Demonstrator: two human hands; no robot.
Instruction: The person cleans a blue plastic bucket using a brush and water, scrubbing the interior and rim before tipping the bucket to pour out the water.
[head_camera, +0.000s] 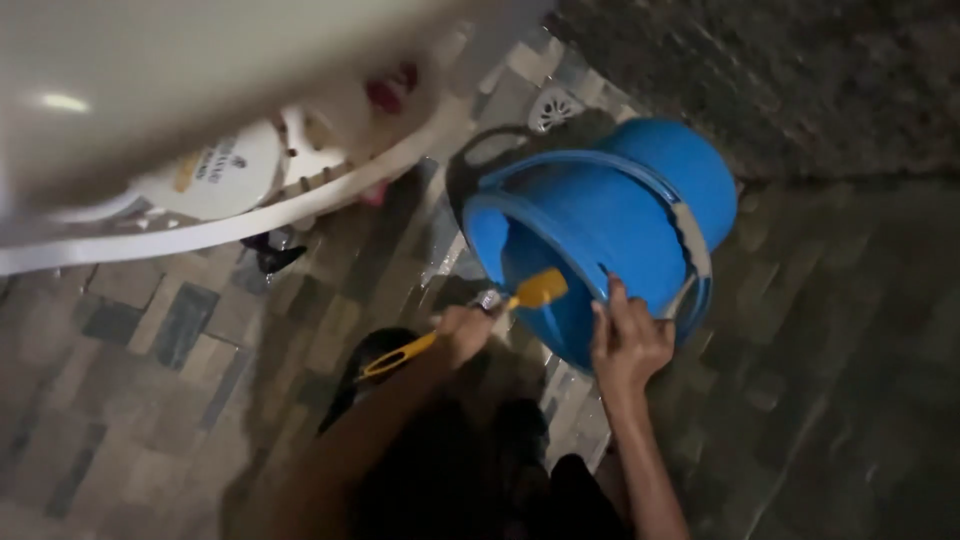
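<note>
Bucket: blue plastic bucket (600, 235), centre right of frame, tipped on its side on the tiled floor (130, 400), mouth facing lower left; pale handle band lies across its rim.
Left hand (465, 332): grip clenched around the handle of a yellow brush (470, 320); brush head sits at the bucket's mouth, handle end points to lower left.
Right hand (625, 345): grip grasping the lower rim of the bucket, fingers laid up onto the wall.
Floor: wet patches near the bucket; round drain cover (553, 108) just above it.
Upper left of frame: white curved fixture (200, 160), blurred, blocks the view there.
Right side: dark speckled wall (800, 80).
Lower centre: dark clothing, partly hiding the floor.
</note>
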